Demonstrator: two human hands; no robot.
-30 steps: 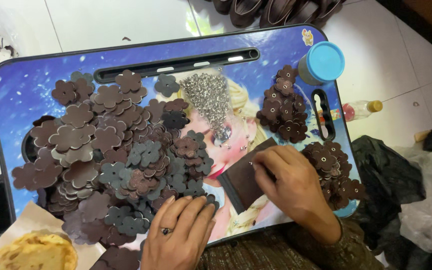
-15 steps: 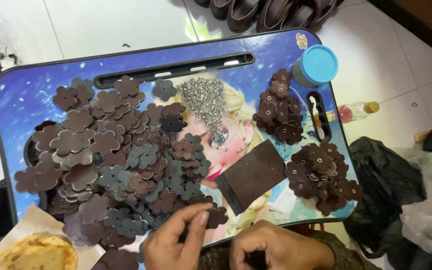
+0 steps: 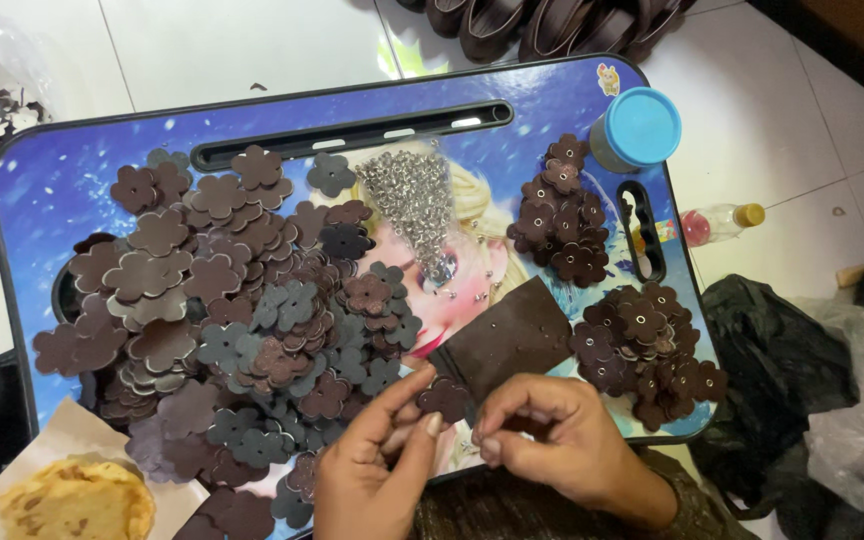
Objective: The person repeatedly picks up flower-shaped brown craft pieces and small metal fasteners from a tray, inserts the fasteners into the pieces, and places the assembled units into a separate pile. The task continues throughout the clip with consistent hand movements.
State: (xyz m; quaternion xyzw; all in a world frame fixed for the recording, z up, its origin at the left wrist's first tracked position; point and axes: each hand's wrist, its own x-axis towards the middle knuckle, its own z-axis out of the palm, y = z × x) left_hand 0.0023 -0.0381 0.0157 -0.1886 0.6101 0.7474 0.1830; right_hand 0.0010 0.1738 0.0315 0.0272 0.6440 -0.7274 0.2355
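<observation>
Flatbread (image 3: 77,500) cut by bottom edge, dark rings (image 3: 542,20) cropped at top, right hand (image 3: 562,440) fingertip contents hidden, rivets (image 3: 417,205) too small

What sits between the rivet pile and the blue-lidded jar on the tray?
In the head view, a cluster of small dark brown flower cutouts lies between the rivet pile and the blue-lidded jar.

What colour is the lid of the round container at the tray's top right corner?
Light blue; the lid shows plainly in the head view, the only one.
</observation>
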